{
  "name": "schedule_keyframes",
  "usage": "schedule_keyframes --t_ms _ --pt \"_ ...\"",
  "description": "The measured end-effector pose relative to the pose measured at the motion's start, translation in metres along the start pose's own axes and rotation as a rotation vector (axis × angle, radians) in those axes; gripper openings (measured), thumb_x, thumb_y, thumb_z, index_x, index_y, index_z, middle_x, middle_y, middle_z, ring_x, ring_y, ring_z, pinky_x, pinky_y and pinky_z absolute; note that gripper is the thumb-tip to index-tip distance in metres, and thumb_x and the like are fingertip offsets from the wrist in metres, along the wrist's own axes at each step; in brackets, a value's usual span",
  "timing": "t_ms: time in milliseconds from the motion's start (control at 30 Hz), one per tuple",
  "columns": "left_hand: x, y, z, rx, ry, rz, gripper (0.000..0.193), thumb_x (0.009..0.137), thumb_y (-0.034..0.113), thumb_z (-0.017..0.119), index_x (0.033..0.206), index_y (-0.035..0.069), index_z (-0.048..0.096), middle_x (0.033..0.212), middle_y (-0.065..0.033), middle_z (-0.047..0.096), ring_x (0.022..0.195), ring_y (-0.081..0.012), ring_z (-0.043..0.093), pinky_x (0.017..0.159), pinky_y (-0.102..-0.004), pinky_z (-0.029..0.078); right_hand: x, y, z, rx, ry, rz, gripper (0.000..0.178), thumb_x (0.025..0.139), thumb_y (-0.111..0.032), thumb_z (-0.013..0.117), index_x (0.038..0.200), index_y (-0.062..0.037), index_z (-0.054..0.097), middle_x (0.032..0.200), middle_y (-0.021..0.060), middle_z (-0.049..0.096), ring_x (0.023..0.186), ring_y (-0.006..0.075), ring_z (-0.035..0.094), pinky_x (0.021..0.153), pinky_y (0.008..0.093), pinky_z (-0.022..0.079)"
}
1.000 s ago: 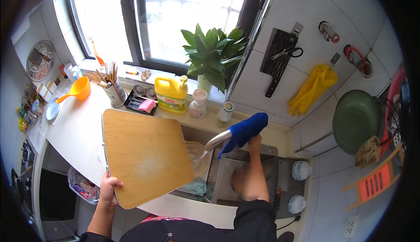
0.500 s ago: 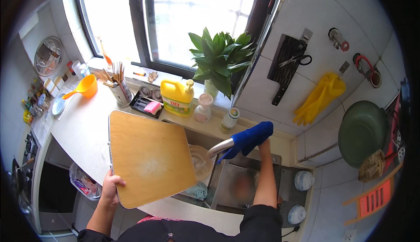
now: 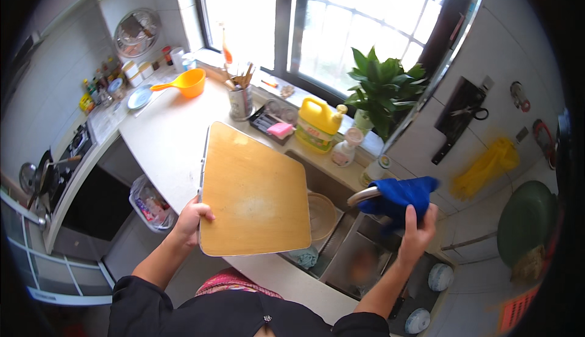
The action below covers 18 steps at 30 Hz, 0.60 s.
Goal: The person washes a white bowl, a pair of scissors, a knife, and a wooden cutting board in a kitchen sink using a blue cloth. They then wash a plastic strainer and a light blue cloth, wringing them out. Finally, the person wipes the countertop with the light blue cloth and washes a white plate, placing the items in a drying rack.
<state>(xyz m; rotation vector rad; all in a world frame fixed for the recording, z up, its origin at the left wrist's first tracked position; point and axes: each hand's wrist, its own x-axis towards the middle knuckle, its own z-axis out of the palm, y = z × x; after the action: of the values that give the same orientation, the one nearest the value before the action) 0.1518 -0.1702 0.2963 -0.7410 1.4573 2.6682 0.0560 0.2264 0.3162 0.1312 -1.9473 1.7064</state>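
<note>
My left hand (image 3: pixel 194 220) grips a yellow-brown wooden cutting board (image 3: pixel 256 194) by its lower left edge, thumb on the face. The board is tilted above the counter and the sink's left side. At the sink, a blue cloth (image 3: pixel 402 195) is draped over the faucet (image 3: pixel 361 197), whose metal end sticks out. My right hand (image 3: pixel 419 233) has its fingers at the cloth's near right part and appears to grip it; the fingertips are partly hidden. A clear round basket (image 3: pixel 323 215) and a light teal rag (image 3: pixel 304 256) lie in the sink beside the board.
Along the window stand a yellow detergent jug (image 3: pixel 317 127), a spray bottle (image 3: pixel 347 148), a utensil holder (image 3: pixel 241 102) and a plant (image 3: pixel 387 90). An orange ladle (image 3: pixel 190 83) lies at the counter's far left. A cleaver (image 3: pixel 457 117) and yellow gloves (image 3: pixel 484 169) hang at right.
The view has swung left, so the scene sits further right. My right hand has come from the cloth's far underside to its near side. The board stays in my left hand.
</note>
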Motion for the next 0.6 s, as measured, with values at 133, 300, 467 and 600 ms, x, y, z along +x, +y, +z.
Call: schedule_keyframes --t_ms 133,300,467,600 --pt "-0.007 0.009 -0.027 -0.031 0.009 -0.022 0.057 0.057 -0.009 0.041 0.113 -0.003 0.043 0.092 -0.0147 0.055 0.076 -0.0247 0.057 0.068 -0.0327 0.049 -0.036 -0.048 0.026 0.023 -0.125 -0.314 0.027 0.071 -0.020 0.067 0.085 0.0009 0.057 0.110 0.0162 0.049 0.106 0.0247 0.044 0.091 0.0376 0.032" --pt "-0.003 0.017 -0.076 -0.079 -0.043 -0.087 0.059 0.057 -0.008 0.041 0.116 -0.003 0.041 0.100 -0.0166 0.054 0.085 -0.0283 0.058 0.075 -0.0359 0.050 -0.092 -0.040 0.079 0.240 -0.368 -0.155 0.034 0.071 -0.020 0.067 0.095 -0.0001 0.053 0.114 0.0133 0.049 0.110 0.0284 0.045 0.099 0.0456 0.027" --pt "0.000 0.027 -0.097 -0.162 -0.081 -0.130 0.040 0.078 0.001 0.047 0.117 -0.005 0.041 0.105 -0.0187 0.054 0.090 -0.0278 0.058 0.078 -0.0370 0.049 -0.174 -0.040 0.202 0.418 -0.776 -0.091 0.033 0.067 -0.007 0.071 0.094 -0.0032 0.053 0.102 0.0144 0.050 0.099 0.0307 0.051 0.091 0.0473 0.037" --pt "0.017 0.028 -0.122 -0.094 -0.112 -0.119 0.036 0.089 0.011 0.044 0.121 -0.004 0.039 0.112 -0.0192 0.052 0.097 -0.0273 0.057 0.083 -0.0369 0.047 -0.224 -0.067 0.296 0.196 -0.991 -0.498 0.031 0.066 -0.015 0.070 0.092 -0.0078 0.057 0.106 0.0121 0.045 0.102 0.0301 0.045 0.090 0.0447 0.036"
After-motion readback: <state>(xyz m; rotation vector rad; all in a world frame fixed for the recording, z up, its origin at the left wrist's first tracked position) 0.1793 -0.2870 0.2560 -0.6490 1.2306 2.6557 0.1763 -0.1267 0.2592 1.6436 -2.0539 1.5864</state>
